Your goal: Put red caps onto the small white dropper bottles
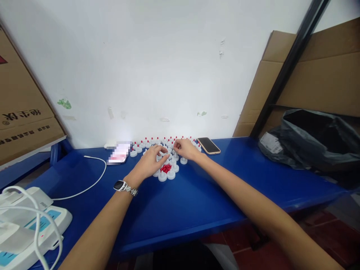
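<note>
Nearest, lower left: white device point(30, 232) with white cable point(92, 180) trailing across blue surface point(197, 202).

Mid surface: left hand point(149, 162), wristwatch point(123, 186) on wrist, lying palm down over cluster of white caps point(166, 175). Fingers point(162, 150) loosely curved, tips pressed together over one cap; exact grip on it not discernible. Small pile of red plugs point(165, 168) ringed by white caps, just beside left hand, at near edge of cluster.

Right hand point(186, 148) just beyond, fingers point(177, 144) curled and closed toward thumb, pinching a small piece among the caps; piece too small to identify. Both hands nearly touching at fingertips.

Behind hands: rows of white caps fitted with red tips point(157, 141), upright, close together, along back of surface near wall.

Left of rows: blurred flat object point(119, 153). Right of rows: phone point(208, 145), screen up, dark.

Far right: black plastic bag point(312, 138), mouth open, contents not visible; white label on its side. Behind bag: cardboard sheets point(323, 67) leaning against wall, black metal bar point(289, 63) across them.

Far left: cardboard box point(22, 112), printed lettering, closed, contents hidden.
</note>
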`<state>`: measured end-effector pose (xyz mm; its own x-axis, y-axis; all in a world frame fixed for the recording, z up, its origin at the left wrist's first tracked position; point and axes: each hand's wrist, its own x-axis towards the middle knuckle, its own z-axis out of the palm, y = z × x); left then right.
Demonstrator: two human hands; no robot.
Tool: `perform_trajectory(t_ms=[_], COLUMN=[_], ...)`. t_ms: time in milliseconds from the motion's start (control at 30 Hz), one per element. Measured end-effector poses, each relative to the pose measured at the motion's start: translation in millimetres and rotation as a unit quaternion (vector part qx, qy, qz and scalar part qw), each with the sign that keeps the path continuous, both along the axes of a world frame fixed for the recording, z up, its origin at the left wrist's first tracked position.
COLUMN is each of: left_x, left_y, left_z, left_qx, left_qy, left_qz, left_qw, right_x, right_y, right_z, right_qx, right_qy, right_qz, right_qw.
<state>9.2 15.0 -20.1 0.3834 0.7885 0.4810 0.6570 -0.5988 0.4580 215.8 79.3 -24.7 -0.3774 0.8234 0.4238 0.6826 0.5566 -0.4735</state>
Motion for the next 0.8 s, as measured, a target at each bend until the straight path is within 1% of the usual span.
perform_trajectory(t_ms=[100, 167, 233, 300, 400, 467, 533, 600, 633, 667, 733, 800], left_x=[2, 3, 4, 5, 4, 4, 3, 3, 4, 4, 6, 9], left_y=[-1, -2, -2, -2, -3, -3, -4, -4, -4, -5, -6, -8], left_z=[0.0, 0.1, 0.1, 0.1, 0.6, 1.0, 1.2, 1.0, 1.0, 1.0, 2.0, 4.3], left_qx=[0.004, 0.003, 0.002, 0.002, -0.002, -0.005, 0.002, 0.022, 0.034, 0.045, 0.056, 0.049], left_qy=[0.000, 0.002, 0.006, 0.010, 0.013, 0.013, 0.008, -0.006, -0.016, -0.026, -0.047, -0.063], left_qz=[-0.007, -0.008, -0.006, -0.005, -0.005, -0.004, -0.003, 0.004, 0.009, 0.013, 0.015, 0.002], left_qw=[1.000, 1.000, 1.000, 1.000, 1.000, 1.000, 1.000, 1.000, 0.999, 0.999, 0.997, 0.997], right_x=[5, 9, 10, 10, 5, 2, 0, -2, -4, -6, -11, -17], right_y=[-1, 2, 7, 14, 23, 23, 16, 4, -4, -13, -29, -43], right_z=[1.2, 2.2, 3.4, 4.8, 7.6, 10.3, 13.8, 17.3, 18.5, 19.3, 19.0, 16.4], right_qx=[-0.006, 0.009, 0.029, 0.034, 0.011, 0.007, 0.018, 0.012, -0.008, -0.035, -0.093, -0.124], right_qy=[0.020, 0.021, -0.010, -0.064, -0.131, -0.128, -0.070, 0.041, 0.106, 0.170, 0.272, 0.323], right_qz=[0.003, -0.030, -0.078, -0.114, -0.119, -0.115, -0.110, -0.087, -0.061, -0.029, 0.037, 0.073], right_qw=[1.000, 0.999, 0.996, 0.991, 0.984, 0.985, 0.991, 0.995, 0.992, 0.984, 0.957, 0.935])
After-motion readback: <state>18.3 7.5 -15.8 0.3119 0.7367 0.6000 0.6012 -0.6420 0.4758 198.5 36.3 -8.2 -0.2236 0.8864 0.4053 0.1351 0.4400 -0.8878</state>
